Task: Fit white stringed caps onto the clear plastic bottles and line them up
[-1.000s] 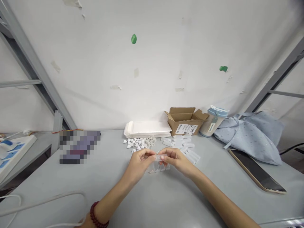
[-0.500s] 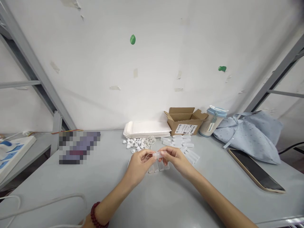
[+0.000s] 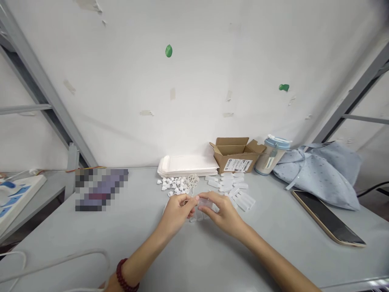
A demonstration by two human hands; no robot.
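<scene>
My left hand [image 3: 178, 211] is closed in a pinch, with a loop of thin whitish cord [image 3: 186, 201] showing at its fingers. Its fingertips meet those of my right hand [image 3: 223, 211], whose thumb and index finger are closed on a small clear plastic tube [image 3: 206, 201]. Fingers hide part of the tube and the cord's end. More clear pieces [image 3: 199, 216] lie on the table just under both hands. Beyond the left hand are several small white caps [image 3: 173, 184] and a bundle of cord [image 3: 192, 181]. Loose clear tubes [image 3: 245, 200] are spread beyond the right hand.
A stack of white padded envelopes [image 3: 190, 164] and an open cardboard box [image 3: 238, 160] stand against the wall. Right of them are a lidded cup [image 3: 272, 156], a light blue bag [image 3: 319, 174] and a phone [image 3: 328, 219]. A white cable [image 3: 60, 259] crosses the front left.
My right hand has turned and lowered slightly around the clear tube, its fingers now reaching over it. Both hands have drawn closer together, and the tube shows less plainly.
</scene>
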